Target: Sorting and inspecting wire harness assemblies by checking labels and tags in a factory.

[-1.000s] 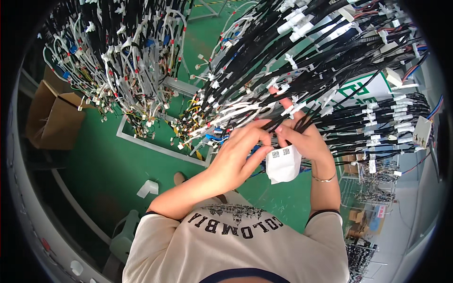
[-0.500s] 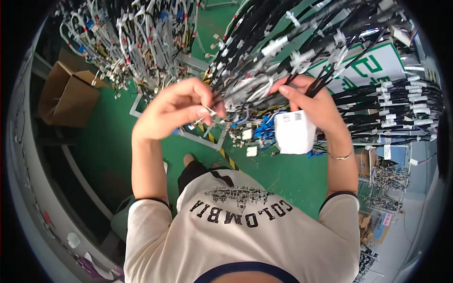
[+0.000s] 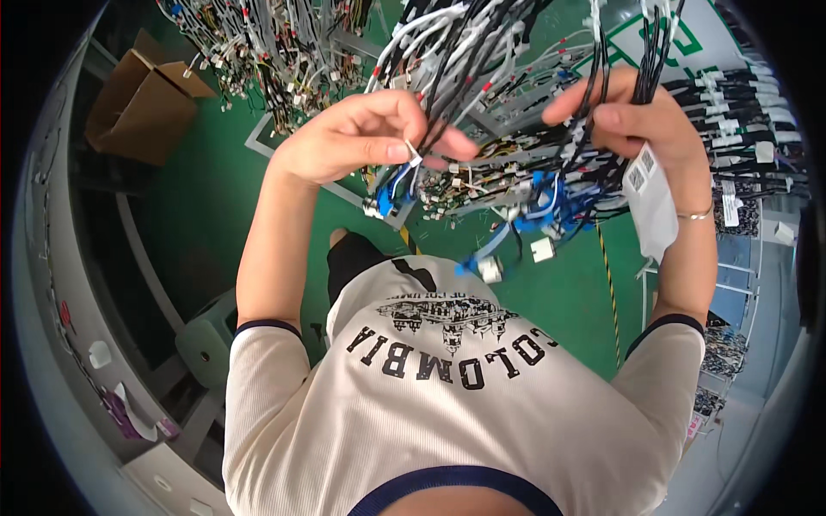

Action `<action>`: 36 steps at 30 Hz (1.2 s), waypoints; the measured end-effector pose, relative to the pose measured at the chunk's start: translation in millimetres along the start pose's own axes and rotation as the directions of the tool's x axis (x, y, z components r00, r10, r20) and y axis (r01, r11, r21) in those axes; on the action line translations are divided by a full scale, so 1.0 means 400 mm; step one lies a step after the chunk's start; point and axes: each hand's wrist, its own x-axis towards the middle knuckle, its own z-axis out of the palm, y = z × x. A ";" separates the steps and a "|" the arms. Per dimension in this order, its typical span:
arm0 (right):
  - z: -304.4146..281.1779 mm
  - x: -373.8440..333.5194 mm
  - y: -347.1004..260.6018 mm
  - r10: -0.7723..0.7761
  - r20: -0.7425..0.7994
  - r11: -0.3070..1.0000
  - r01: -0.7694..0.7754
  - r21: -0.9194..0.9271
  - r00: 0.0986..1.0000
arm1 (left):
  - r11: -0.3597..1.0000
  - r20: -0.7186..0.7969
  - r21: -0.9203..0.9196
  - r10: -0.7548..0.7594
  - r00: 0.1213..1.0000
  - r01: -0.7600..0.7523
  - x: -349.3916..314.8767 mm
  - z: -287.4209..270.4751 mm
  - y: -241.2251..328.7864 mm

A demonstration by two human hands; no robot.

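Note:
At the upper middle, my left hand pinches a small white tag between thumb and forefinger. Dark cables run down past its other fingers, with blue connectors hanging below them. Farther right, my right hand is closed round black cables, its forefinger reaching out to the left. Against my right wrist hangs a white label with printed codes. Between the two hands dangle blue connectors, and white connector blocks hang lower down, some blurred.
More wire harnesses hang on a rack at the far left. An open cardboard box stands left on the green floor. Bundled black cables and a green-and-white sign are at the right. Shelving stands behind my right arm.
My right hand has moved right and up with black cables, drawing away from the left hand. My left hand has shifted slightly right and up. The white label has swung round and hangs narrower.

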 end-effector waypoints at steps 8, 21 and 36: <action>0.008 -0.032 0.000 0.029 -0.153 0.993 -0.046 -0.111 0.988 | 0.999 -0.076 -0.021 0.029 0.997 -0.031 0.021 0.077 -0.036; 0.027 0.006 -0.040 -0.050 -0.143 0.985 0.025 -0.173 0.988 | 0.999 -0.040 0.009 0.053 0.998 -0.053 0.016 0.095 -0.045; 0.007 -0.027 -0.031 0.045 -0.100 0.963 -0.017 0.268 0.994 | 0.966 0.261 -0.184 0.229 0.938 -0.184 0.051 0.025 -0.085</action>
